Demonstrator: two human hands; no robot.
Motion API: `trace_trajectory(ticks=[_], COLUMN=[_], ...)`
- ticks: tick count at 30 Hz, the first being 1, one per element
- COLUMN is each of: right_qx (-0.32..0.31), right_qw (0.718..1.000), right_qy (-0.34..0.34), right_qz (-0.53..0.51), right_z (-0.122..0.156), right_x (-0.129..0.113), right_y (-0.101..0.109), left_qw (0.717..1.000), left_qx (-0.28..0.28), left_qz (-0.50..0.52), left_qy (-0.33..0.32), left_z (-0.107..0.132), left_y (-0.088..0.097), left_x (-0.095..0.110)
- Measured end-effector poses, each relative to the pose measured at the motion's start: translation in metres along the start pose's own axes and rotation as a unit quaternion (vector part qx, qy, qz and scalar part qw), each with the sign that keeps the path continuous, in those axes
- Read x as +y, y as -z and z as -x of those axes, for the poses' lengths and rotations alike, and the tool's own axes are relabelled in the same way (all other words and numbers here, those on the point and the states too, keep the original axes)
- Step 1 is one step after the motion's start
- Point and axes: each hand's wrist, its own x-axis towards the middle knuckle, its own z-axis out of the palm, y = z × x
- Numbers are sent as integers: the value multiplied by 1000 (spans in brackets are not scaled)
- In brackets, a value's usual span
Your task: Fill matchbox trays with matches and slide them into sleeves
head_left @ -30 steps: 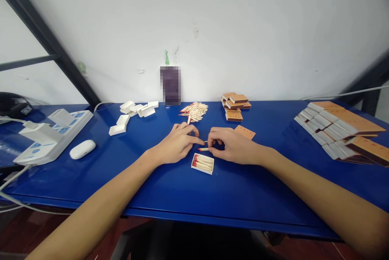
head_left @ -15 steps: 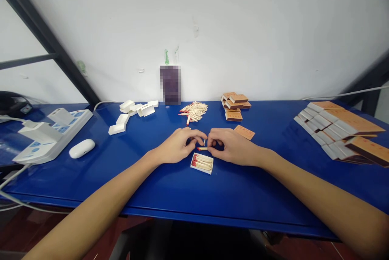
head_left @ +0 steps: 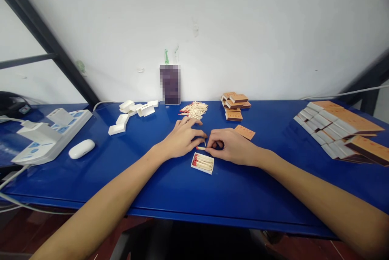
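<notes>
My right hand [head_left: 227,144] pinches a match [head_left: 201,148] by its plain end, its red head pointing left. Just above the far edge of a white matchbox tray [head_left: 212,167], that match lies nearly level. Red-headed matches [head_left: 203,162] lie side by side in the tray. My left hand [head_left: 184,139] is open, fingers apart, its thumb and forefinger close to my right fingertips. Another match [head_left: 204,143] shows between the two hands; whether a finger touches it I cannot tell. Beyond my left fingers is a loose heap of matches [head_left: 196,109], its near edge partly covered.
White empty trays [head_left: 121,124] lie at the back left. Orange matchboxes are piled at the back [head_left: 234,115] and stacked at the right [head_left: 349,120]. A flat orange sleeve [head_left: 244,132] lies behind my right hand. At left are a white case [head_left: 82,149] and a power strip [head_left: 54,146].
My left hand has spread its fingers and reached slightly farther back towards the heap. My right hand stays almost in place with its match.
</notes>
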Motion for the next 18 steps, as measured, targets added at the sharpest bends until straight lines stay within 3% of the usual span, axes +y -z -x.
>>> trace_trajectory(ticks=[7,11,15,18], right_qx=[28,46,16,-10], right_qw=[999,996,998,998], right_qy=[-30,-53,-56,-60], right_qz=[32,47,28,9], right_z=[-3,-3,-5,-6], right_x=[7,7,3,-1], right_y=[-6,-6,-3,0], left_qw=[999,996,993,994], left_qx=[25,59,55,36], left_qz=[28,57,31,40], left_qy=[13,33,96,94], left_z=[5,10,17,19], left_y=[0,4,9,10], left_x=[-1,-12,-27,-30])
